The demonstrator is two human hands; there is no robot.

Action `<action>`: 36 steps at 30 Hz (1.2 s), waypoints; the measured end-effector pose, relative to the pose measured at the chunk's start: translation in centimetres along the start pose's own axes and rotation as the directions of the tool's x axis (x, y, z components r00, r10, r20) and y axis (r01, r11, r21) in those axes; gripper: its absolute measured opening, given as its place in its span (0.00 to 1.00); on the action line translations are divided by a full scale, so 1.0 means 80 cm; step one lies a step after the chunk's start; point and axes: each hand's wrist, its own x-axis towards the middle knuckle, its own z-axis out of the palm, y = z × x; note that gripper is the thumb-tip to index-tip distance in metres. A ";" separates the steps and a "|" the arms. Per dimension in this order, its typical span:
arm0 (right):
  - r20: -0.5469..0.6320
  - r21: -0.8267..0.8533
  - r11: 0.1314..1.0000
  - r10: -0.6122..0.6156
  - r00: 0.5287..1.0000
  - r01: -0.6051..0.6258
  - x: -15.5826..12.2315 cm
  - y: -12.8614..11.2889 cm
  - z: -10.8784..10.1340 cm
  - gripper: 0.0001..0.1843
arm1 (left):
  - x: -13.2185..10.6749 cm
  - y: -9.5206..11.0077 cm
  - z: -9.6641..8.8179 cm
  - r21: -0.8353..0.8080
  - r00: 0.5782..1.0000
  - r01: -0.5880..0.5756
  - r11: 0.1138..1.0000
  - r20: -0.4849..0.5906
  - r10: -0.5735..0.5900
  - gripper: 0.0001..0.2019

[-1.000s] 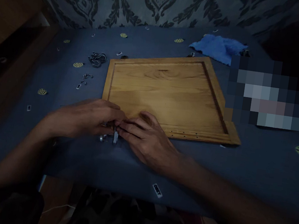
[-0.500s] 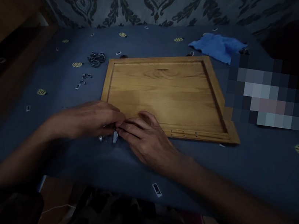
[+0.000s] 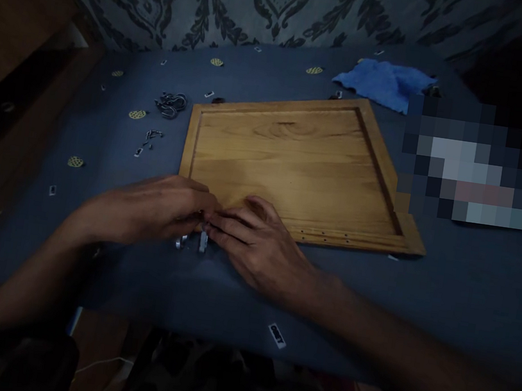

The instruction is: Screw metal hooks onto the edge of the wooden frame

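A framed wooden panel [image 3: 271, 158] lies flat on the table, small dark holes along its near rail. At its near-left corner my left hand [image 3: 152, 206] is closed, fingertips pinched together; whatever is between them is hidden. My right hand [image 3: 259, 244] reaches in from the other side, fingers pressed together at the same spot, with its thumb over the panel. Below the fingertips a shiny metal hook [image 3: 203, 242] sticks out past the panel's near edge, and my right fingertips hold its upper end. Just left of it a second metal piece [image 3: 181, 242] shows, partly covered.
Left of the panel lie a pile of curved metal hooks [image 3: 171, 105] and several small screws [image 3: 153, 136]. A blue cloth [image 3: 386, 83] is crumpled at the back right. A blurred-out patch covers the right side. The patterned blue tablecloth [image 3: 236, 302] ends near my lap.
Both hands stay at the panel's near-left corner, with only slight finger movement. The whole view has shifted a little, so everything appears slightly further right.
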 end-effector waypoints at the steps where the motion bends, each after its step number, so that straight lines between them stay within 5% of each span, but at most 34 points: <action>1: -0.001 -0.006 1.000 -0.001 1.000 0.001 0.000 0.000 0.000 0.18 | 0.000 -0.001 -0.001 -0.001 1.000 0.001 1.000 -0.002 -0.001 0.08; 36: -0.005 -0.008 1.000 -0.001 1.000 0.001 0.000 0.000 0.002 0.18 | 0.010 -0.006 0.005 -0.097 1.000 0.020 0.995 0.010 -0.019 0.08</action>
